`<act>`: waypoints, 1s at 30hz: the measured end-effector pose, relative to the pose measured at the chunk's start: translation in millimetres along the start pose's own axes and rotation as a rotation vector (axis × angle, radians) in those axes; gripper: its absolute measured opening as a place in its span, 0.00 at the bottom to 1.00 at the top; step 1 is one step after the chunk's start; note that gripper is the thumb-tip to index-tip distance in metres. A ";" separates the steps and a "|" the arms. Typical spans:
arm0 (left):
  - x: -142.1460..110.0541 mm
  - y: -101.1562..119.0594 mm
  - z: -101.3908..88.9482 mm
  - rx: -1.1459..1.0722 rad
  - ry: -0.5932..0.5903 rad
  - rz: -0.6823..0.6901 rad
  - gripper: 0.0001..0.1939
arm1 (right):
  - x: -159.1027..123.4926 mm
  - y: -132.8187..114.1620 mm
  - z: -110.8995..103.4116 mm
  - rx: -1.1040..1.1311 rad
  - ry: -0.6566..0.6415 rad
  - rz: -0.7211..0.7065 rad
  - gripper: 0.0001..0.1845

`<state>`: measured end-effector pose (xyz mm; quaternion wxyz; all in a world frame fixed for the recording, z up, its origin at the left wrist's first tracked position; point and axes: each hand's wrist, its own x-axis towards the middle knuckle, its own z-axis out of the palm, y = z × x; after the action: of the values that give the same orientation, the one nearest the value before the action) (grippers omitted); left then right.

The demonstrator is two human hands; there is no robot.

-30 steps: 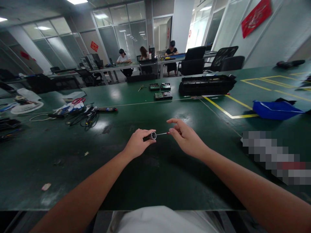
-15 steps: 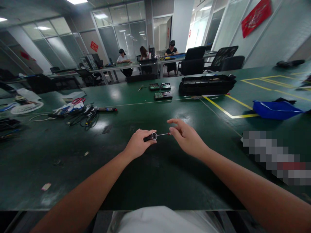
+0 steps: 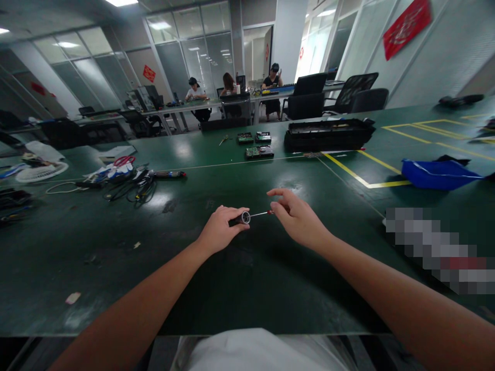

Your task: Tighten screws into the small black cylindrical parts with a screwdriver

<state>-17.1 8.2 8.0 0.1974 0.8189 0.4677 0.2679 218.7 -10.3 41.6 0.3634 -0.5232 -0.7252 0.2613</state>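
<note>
My left hand (image 3: 218,229) is closed round a small dark cylinder with a silver end (image 3: 243,218), held just above the green table (image 3: 240,288). My right hand (image 3: 297,219) pinches the red handle of a thin screwdriver (image 3: 261,213), whose metal shaft points left into the cylinder's open end. The forefinger of my right hand is stretched out above the tool.
Cables, red scissors and tools (image 3: 124,178) lie at the left. Circuit boards (image 3: 259,152) and a long black case (image 3: 328,135) sit further back. A blue bag (image 3: 439,174) rests at the right beside yellow floor-tape lines. Three people sit at a distant desk (image 3: 232,85).
The screwdriver's red handle has slipped a little further into my right fingers. Both hands have stayed in almost the same place.
</note>
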 end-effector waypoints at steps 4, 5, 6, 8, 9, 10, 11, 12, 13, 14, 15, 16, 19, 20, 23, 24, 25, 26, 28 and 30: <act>0.2 0.9 -0.5 0.002 0.005 -0.002 0.21 | -2.3 1.4 1.9 0.091 0.038 -0.064 0.18; 0.1 0.8 -0.5 0.002 0.009 0.002 0.21 | -2.3 2.0 2.2 0.116 0.041 -0.068 0.18; 0.0 0.5 -0.4 0.001 0.011 0.007 0.21 | -2.1 2.7 2.3 0.137 0.041 -0.060 0.17; -0.1 -0.4 0.1 0.001 0.010 0.016 0.21 | -0.8 3.6 1.8 0.147 0.031 -0.010 0.17; -0.2 -1.0 0.5 0.003 0.008 0.019 0.21 | 0.1 3.9 1.2 0.131 0.022 0.018 0.18; -0.2 -1.6 0.8 0.006 0.008 0.023 0.21 | 1.0 4.2 0.7 0.109 0.015 0.040 0.19; -0.1 -2.1 1.1 0.010 0.007 0.026 0.21 | 1.7 4.4 0.3 0.092 0.007 0.051 0.18; 0.0 -2.5 1.2 0.012 0.007 0.028 0.21 | 2.3 4.7 0.1 0.085 0.001 0.051 0.17; 0.1 -2.7 1.3 0.012 0.007 0.028 0.21 | 2.6 5.2 0.4 0.092 -0.002 0.042 0.16; 0.2 -2.6 1.3 0.011 0.009 0.025 0.21 | 2.7 5.7 1.1 0.119 0.003 0.031 0.15; 0.3 -2.2 1.1 0.010 0.013 0.017 0.21 | 2.7 6.2 2.1 0.164 0.016 0.019 0.15; 0.3 -1.5 0.9 0.010 0.017 0.005 0.21 | 2.7 6.7 3.3 0.216 0.030 0.009 0.14; -0.2 2.4 -0.1 0.020 0.032 -0.026 0.21 | 4.2 8.1 7.1 0.378 0.071 0.009 0.12; -0.5 4.1 -0.5 0.030 0.039 -0.017 0.21 | 5.5 8.9 8.0 0.436 0.087 0.028 0.13; -1.8 9.0 -2.0 0.096 0.056 0.093 0.21 | 11.6 14.2 9.6 0.695 0.126 0.202 0.16; -2.0 9.9 -2.5 0.117 0.058 0.125 0.21 | 13.8 16.9 10.0 0.804 0.118 0.295 0.16; -2.1 10.4 -2.9 0.129 0.053 0.137 0.22 | 15.9 19.9 10.3 0.883 0.083 0.375 0.16; -1.9 10.2 -3.2 0.131 0.041 0.128 0.22 | 17.6 22.8 10.8 0.921 0.079 0.425 0.16; -1.3 8.6 -3.2 0.114 0.010 0.078 0.22 | 19.5 27.1 12.0 0.924 0.127 0.421 0.14; -0.4 6.6 -2.9 0.098 -0.014 0.045 0.22 | 19.4 28.1 13.5 0.891 0.170 0.382 0.14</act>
<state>-14.7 4.8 13.9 0.1544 0.8398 0.4600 0.2434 220.2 16.9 17.1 0.5553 -0.4601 -0.4018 0.5644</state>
